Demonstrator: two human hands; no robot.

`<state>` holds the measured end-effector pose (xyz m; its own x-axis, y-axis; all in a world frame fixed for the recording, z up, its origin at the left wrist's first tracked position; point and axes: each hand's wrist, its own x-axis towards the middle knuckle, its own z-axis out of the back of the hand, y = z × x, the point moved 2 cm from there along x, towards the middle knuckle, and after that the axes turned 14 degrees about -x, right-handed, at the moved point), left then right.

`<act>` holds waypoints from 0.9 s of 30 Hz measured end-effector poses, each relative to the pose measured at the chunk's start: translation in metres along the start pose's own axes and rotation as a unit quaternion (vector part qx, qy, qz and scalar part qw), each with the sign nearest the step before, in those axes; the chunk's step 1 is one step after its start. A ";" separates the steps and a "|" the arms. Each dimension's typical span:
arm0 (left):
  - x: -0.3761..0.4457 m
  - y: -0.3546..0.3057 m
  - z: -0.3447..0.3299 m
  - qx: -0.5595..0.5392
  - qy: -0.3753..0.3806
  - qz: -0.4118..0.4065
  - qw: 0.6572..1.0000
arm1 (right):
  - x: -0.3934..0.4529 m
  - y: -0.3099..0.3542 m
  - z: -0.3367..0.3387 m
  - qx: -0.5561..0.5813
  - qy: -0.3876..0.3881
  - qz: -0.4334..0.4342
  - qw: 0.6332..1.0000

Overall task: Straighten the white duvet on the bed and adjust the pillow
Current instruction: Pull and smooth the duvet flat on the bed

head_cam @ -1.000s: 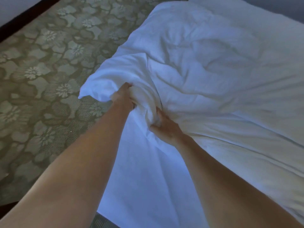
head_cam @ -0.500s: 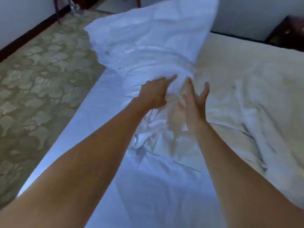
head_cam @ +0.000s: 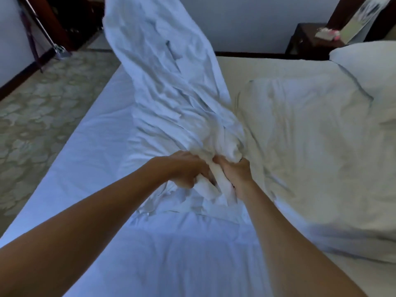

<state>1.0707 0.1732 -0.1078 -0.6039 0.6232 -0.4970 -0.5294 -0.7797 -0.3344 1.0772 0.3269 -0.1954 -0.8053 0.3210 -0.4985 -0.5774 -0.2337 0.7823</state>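
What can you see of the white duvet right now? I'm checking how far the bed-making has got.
The white duvet is thin-looking, heavily creased white fabric, partly blurred. It is bunched into a rope-like gather near the middle of the bed, where the left hand and right hand each hold it in a tight grip, side by side. From there it rises in a tall flung-up sheet toward the far wall, while loose folds trail onto the mattress below the hands. It is not yet spread flat.
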 end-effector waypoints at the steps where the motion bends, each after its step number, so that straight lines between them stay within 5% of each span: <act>1: 0.004 -0.008 -0.003 -0.014 -0.012 0.004 1.000 | -0.003 -0.004 0.011 0.001 -0.028 -0.001 1.000; 7: 0.033 -0.076 -0.038 -0.044 -0.068 -0.024 0.996 | -0.002 -0.040 0.092 -0.034 -0.105 -0.064 0.992; 12: 0.045 -0.088 -0.060 -0.089 -0.097 0.044 0.990 | -0.007 -0.056 0.118 -0.146 -0.049 -0.071 0.985; 18: 0.027 -0.063 -0.058 -0.067 -0.100 0.138 0.983 | -0.017 -0.041 0.108 -0.322 0.043 -0.011 0.946; 23: 0.035 -0.069 -0.063 0.027 -0.198 0.100 0.975 | -0.031 -0.009 0.073 -0.354 -0.130 0.172 0.910; 27: 0.043 -0.069 -0.082 0.028 -0.182 0.100 0.978 | -0.016 -0.015 0.059 -0.410 -0.047 0.122 0.903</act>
<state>1.1298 0.2490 -0.1717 -0.8653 0.4470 -0.2268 -0.4045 -0.8899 -0.2109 1.1070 0.3798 -0.1767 -0.9295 0.2357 -0.2835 -0.3206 -0.8966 0.3057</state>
